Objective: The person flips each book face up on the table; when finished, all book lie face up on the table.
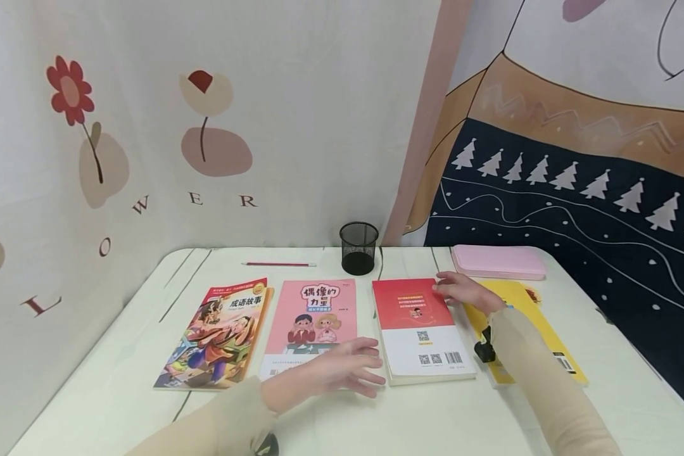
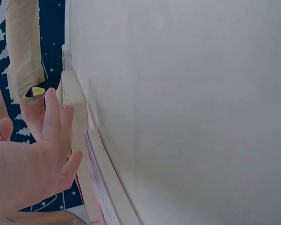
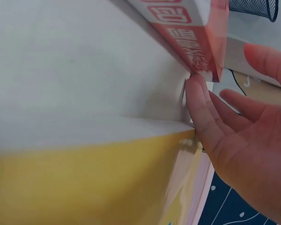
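Observation:
A red-and-white book lies with its barcode side up. My right hand is at its top right corner; in the right wrist view its straight fingertips touch the book's edge at the corner, thumb held apart. My left hand hovers over the lower right part of a pink book, its loosely bent fingers pointing toward the red-and-white book and holding nothing. Under the right wrist lies a yellow book, partly covered by the hand and forearm.
A colourful storybook lies tilted at the left. Toward the back are a red pencil, a black mesh pen holder and a pink pencil case. Printed curtains hang behind the white table.

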